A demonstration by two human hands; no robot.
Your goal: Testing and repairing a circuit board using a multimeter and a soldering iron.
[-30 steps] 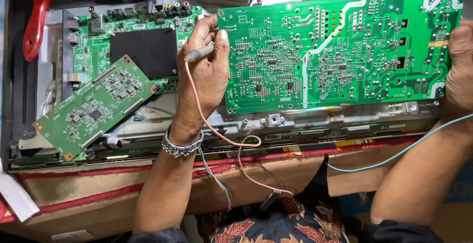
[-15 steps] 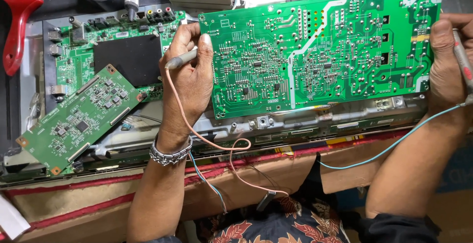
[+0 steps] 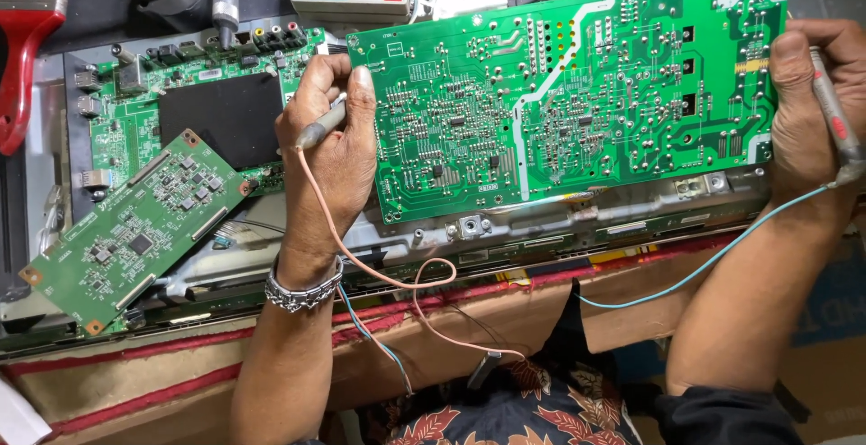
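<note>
At twelve o'clock lies the large green printed circuit board, stiff, light, fragile: left hand pinches a grey probe, right hand clasps a red-marked probe; hold by edges.

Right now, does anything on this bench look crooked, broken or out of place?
Nothing looks broken or spilled. The small green board lies at a slant, partly over the board with the black square. The big green board is lifted and tilted, gripped by the left hand and right hand, each also holding a probe.
</note>
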